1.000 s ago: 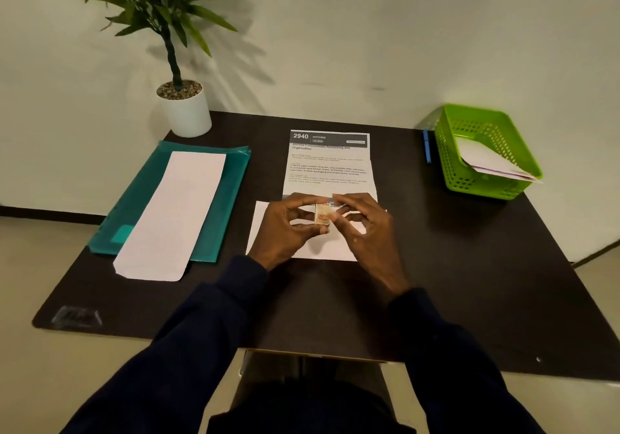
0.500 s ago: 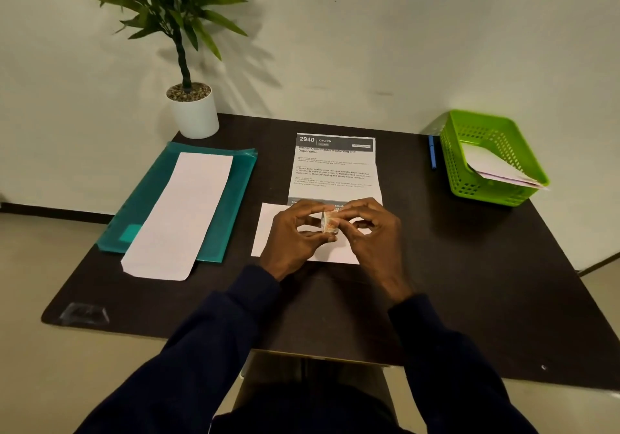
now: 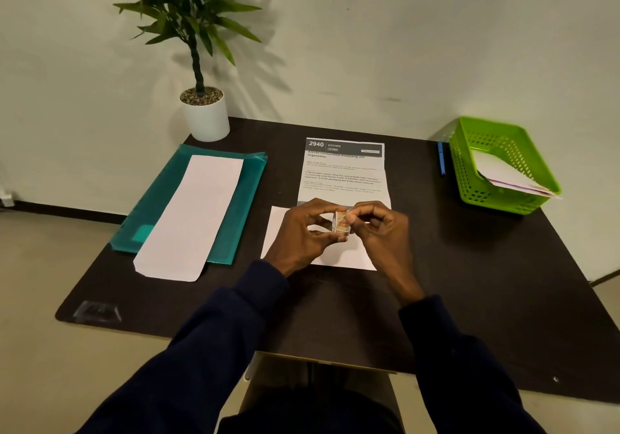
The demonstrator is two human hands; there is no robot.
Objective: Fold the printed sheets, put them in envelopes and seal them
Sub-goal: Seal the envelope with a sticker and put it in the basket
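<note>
Two dark blue sleeves reach forward from the bottom edge over a dark table (image 3: pixel 469 282). Above its middle, both bare hands meet around one small roll of patterned tape (image 3: pixel 340 223). The left hand (image 3: pixel 303 235) pinches the roll between thumb and fingers, holding it upright on its edge. The right hand (image 3: pixel 382 228) touches the roll's top right side with thumb and forefinger tips nipped narrowly together; whether they have a loose tape end cannot be told. Directly under the hands lies one white envelope (image 3: pixel 335 259), flat on the table, partly covered by them. Just beyond it, touching or slightly tucked under its far edge, lies one printed sheet (image 3: pixel 345 175), headed "2940 KITCHEN", unfolded and face up. To the left, well apart from the hands, one teal plastic folder (image 3: pixel 246 205) lies flat with one long white envelope (image 3: pixel 194 218) on top, its near end overhanging the folder. Near the front left corner sits one small clear object (image 3: pixel 97 311), too faint to identify. At the far right stands one green basket (image 3: pixel 469 151) holding a few white envelopes (image 3: pixel 503 173), count unclear, with one blue pen (image 3: pixel 441 158) just beside its left wall. At the far left corner stands one potted plant (image 3: pixel 204 118) in a white pot, against a pale wall.
</note>
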